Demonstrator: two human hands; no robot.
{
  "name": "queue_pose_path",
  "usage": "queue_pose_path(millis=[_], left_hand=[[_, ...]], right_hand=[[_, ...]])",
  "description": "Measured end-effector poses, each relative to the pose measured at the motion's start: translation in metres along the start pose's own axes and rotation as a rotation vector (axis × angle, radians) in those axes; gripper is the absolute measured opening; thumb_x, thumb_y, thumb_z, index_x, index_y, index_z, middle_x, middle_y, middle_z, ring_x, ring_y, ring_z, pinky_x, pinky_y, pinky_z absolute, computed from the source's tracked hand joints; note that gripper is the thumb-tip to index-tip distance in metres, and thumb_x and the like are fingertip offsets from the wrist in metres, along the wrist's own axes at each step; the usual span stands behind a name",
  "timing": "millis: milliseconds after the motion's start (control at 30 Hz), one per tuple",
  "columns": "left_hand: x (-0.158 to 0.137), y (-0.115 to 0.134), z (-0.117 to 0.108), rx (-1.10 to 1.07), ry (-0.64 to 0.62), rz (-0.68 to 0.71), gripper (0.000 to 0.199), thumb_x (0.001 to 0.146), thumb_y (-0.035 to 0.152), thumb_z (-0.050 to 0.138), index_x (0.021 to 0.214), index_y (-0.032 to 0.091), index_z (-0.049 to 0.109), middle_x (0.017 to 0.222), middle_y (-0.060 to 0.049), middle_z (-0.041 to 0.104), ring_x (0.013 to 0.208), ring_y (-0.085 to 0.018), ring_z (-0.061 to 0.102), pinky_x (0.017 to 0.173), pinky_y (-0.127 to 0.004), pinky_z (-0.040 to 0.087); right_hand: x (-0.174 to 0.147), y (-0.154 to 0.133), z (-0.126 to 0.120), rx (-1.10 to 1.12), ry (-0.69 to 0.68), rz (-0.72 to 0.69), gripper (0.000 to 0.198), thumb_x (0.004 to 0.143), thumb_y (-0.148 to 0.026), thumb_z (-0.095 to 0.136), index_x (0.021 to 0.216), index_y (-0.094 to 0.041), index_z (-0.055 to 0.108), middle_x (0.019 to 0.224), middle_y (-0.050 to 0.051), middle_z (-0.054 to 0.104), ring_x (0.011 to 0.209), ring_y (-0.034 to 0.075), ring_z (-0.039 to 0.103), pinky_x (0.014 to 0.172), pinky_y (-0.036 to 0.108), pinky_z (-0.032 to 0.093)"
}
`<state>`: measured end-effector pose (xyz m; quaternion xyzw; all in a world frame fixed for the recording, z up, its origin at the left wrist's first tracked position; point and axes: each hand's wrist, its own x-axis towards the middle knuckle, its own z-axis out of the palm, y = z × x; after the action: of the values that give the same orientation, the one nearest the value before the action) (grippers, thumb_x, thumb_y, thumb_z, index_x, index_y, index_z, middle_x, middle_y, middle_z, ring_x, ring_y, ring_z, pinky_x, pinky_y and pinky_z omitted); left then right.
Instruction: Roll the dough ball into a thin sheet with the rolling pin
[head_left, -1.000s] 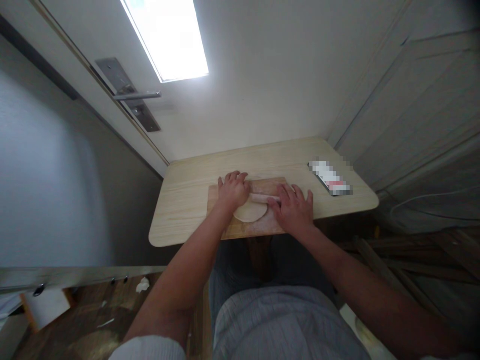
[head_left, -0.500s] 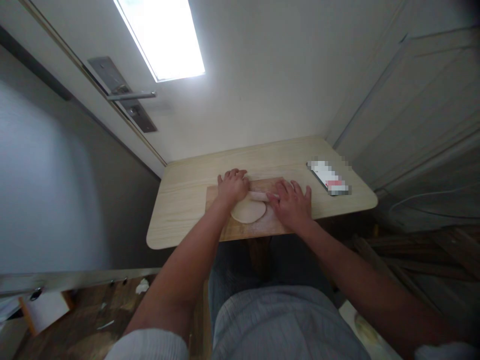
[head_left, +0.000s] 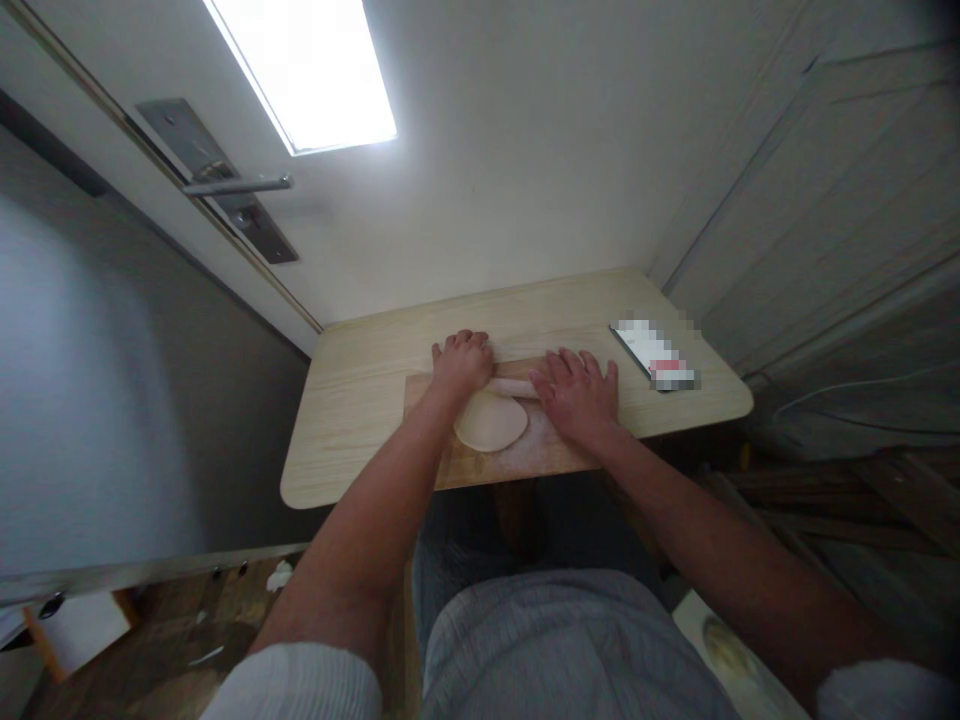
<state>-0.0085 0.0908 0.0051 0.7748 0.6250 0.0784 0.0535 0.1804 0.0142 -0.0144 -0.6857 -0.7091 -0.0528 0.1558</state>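
Note:
A pale, flat round of dough (head_left: 491,424) lies on a floured wooden board (head_left: 471,468). Across its far edge runs a light rolling pin (head_left: 514,388), whose middle shows between my hands. My left hand (head_left: 463,364) is over the pin's left end, fingers curled down on the far side. Over the right end lies my right hand (head_left: 579,396), its palm on the pin and its fingers stretched somewhat apart beyond it. Both ends of the pin are hidden under the hands. White flour dusts the board to the right of the dough.
The board sits at the near edge of a small pale wooden table (head_left: 352,420). A phone (head_left: 651,352) lies at the table's right. Behind stands a white door with a metal handle (head_left: 238,186). A container (head_left: 726,648) shows low at the right.
My hands and the rolling pin have moved slightly away from me, toward the dough's far edge, so more of the dough shows. The view has shifted a little.

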Motion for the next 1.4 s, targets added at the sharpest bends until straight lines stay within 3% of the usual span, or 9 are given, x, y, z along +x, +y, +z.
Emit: queue_pose_path(millis=[600, 867, 1067, 1400], left_hand=[[-0.011, 0.002, -0.001, 0.002, 0.05, 0.013, 0.045, 0.1, 0.035, 0.026, 0.134, 0.026, 0.054, 0.141, -0.01, 0.052, 0.127, -0.029, 0.047, 0.107, -0.056, 0.033], [-0.027, 0.002, -0.003, 0.019, 0.068, 0.038, 0.044, 0.101, 0.036, 0.026, 0.135, 0.027, 0.052, 0.141, -0.009, 0.053, 0.129, -0.028, 0.047, 0.109, -0.053, 0.032], [-0.045, 0.001, -0.002, 0.036, 0.097, 0.047, 0.045, 0.102, 0.038, 0.025, 0.136, 0.027, 0.054, 0.141, -0.009, 0.054, 0.129, -0.026, 0.047, 0.11, -0.05, 0.032], [-0.076, -0.001, -0.003, 0.063, 0.127, 0.08, 0.049, 0.104, 0.04, 0.019, 0.137, 0.028, 0.053, 0.146, -0.007, 0.051, 0.133, -0.025, 0.044, 0.11, -0.048, 0.033]], right_hand=[[-0.009, -0.001, -0.002, 0.016, 0.008, -0.014, 0.057, 0.101, -0.054, 0.029, 0.138, -0.018, 0.054, 0.144, 0.014, 0.053, 0.133, 0.035, 0.039, 0.11, 0.064, 0.016], [-0.027, -0.006, -0.006, 0.043, 0.014, -0.029, 0.057, 0.101, -0.054, 0.03, 0.137, -0.017, 0.055, 0.144, 0.015, 0.053, 0.134, 0.036, 0.039, 0.111, 0.065, 0.013], [-0.047, -0.007, -0.003, 0.032, 0.061, -0.065, 0.063, 0.1, -0.055, 0.031, 0.145, -0.013, 0.045, 0.144, 0.019, 0.052, 0.134, 0.036, 0.04, 0.111, 0.062, 0.014], [-0.075, -0.013, -0.016, 0.025, 0.085, -0.13, 0.064, 0.1, -0.055, 0.034, 0.145, -0.01, 0.045, 0.147, 0.02, 0.049, 0.135, 0.035, 0.039, 0.112, 0.061, 0.015]])
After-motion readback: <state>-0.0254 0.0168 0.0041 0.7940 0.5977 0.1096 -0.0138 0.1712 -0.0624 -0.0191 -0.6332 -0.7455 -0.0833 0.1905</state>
